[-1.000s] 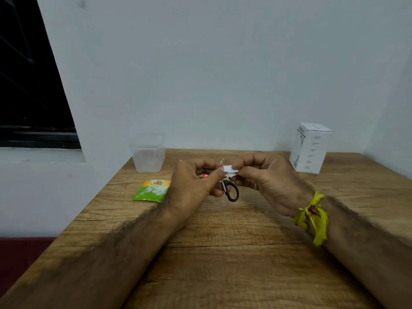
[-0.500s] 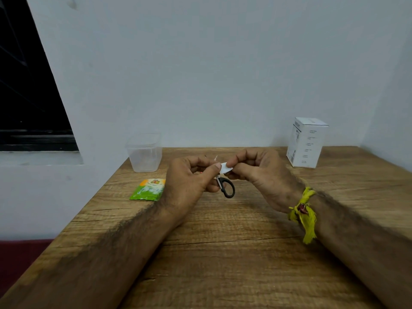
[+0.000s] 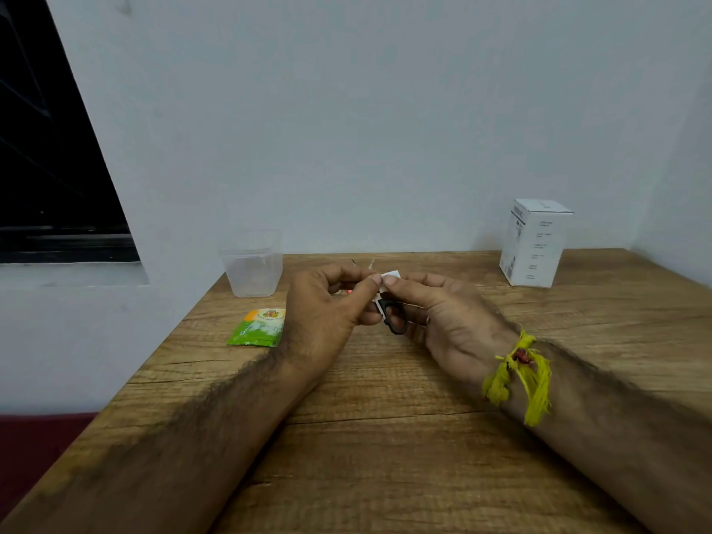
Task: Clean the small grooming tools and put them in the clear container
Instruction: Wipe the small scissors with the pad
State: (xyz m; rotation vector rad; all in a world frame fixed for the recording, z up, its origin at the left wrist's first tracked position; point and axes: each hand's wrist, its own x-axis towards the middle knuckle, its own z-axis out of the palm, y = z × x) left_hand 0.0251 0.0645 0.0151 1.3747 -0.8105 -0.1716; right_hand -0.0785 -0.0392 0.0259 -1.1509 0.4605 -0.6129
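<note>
Both hands have drifted slightly right above the wooden table [image 3: 385, 437]. Left hand [image 3: 327, 314] still grips the small scissors [image 3: 395, 321]; right hand [image 3: 443, 314] pinches a white wipe [image 3: 389, 277] on them. Wiping continues; clear container [image 3: 252, 264] stands apart, seemingly unfilled.

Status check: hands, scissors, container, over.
Both hands mid-table: left hand and right hand pinching a white wipe on the small black-handled scissors. Clear container far left, looks empty. Green sachet beside it; path open.
</note>
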